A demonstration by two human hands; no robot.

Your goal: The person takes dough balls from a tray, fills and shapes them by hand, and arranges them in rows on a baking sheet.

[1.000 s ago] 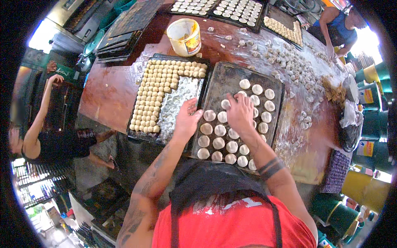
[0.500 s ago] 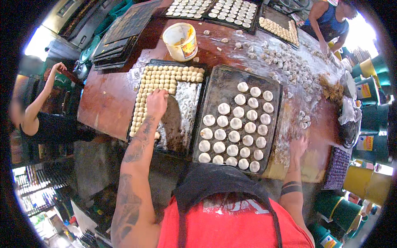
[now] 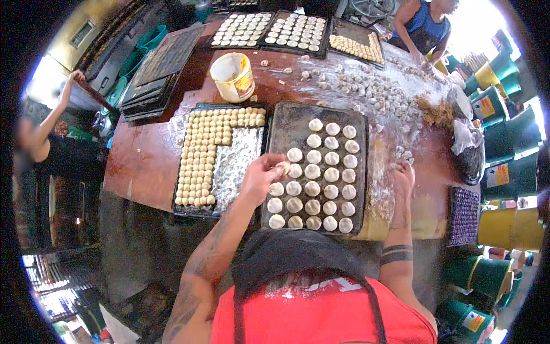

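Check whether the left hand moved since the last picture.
Yes: the left hand moved right, from over the left tray to the left edge of the right tray.

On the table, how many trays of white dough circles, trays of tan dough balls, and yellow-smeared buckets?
Dark rectangular trays of flat white dough circles: 3
Dark rectangular trays of tan dough balls: 2
Round white plastic bucket smeared yellow: 1
Total: 6

head cam | left of pair | facing down | wide fisheye | table [image 3: 137, 157] near below
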